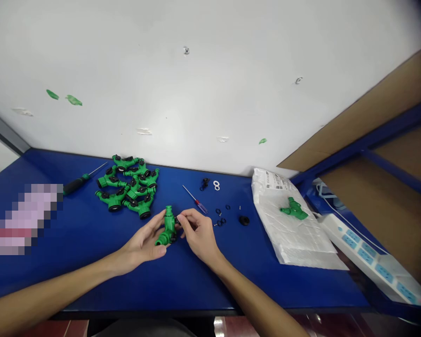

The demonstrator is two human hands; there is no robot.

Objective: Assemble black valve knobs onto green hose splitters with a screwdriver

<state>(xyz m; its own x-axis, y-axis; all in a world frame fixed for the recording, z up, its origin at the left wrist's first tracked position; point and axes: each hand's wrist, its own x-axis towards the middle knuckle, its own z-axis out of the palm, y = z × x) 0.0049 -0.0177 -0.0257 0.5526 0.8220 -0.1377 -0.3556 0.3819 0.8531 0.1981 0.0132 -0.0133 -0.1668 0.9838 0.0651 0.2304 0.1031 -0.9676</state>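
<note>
A green Y-shaped hose connector [169, 223] rests in my left hand [138, 245], whose thumb and fingers close around it. At its right side, my right hand [200, 235] pinches a small black part [177, 220], mostly hidden by the fingertips. This part touches the connector or is very close to it; I cannot tell which. Beyond my left hand lies a cluster of green connectors [136, 188] with black valves. A small screwdriver [198, 203] with a clear purple-and-red handle lies just past my right hand. To its right are black O-rings [219, 212] and a black ring-shaped cap [244, 220].
White washers [216, 185] and small black parts [205, 183] lie toward the white wall. At right, a green connector body [293, 209] sits on a white plastic bag [273, 234], beside a power strip [368, 257]. A dark-handled screwdriver [75, 185] lies at left, near a blurred patch.
</note>
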